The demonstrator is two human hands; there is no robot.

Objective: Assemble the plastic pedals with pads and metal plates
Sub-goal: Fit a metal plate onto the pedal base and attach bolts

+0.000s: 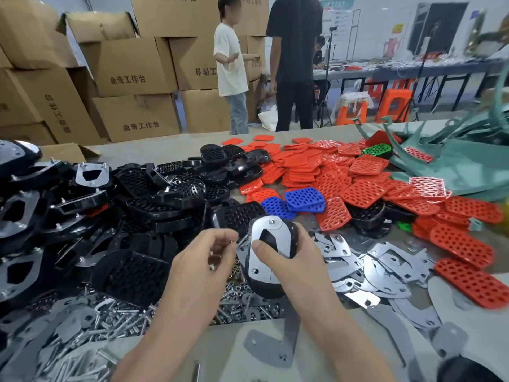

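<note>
My right hand (pixel 292 257) grips a black plastic pedal (pixel 268 285), held upright with a shiny metal plate (pixel 261 235) on the face turned to me; my thumb presses on the plate's middle. A bolt end shows at the plate's top. My left hand (pixel 203 257) is just left of the pedal, its fingers curled, pinching small metal fasteners (pixel 220 245) that are blurred.
Black pedals (pixel 132 197) are piled left, red perforated pads (pixel 366 188) right, two blue pads (pixel 297 201) between. Loose metal plates (pixel 385 268) lie right of my hands, bolts and nuts (pixel 110 326) lower left. Green plastic parts (pixel 454 161) lie far right. Two people stand by cardboard boxes beyond the table.
</note>
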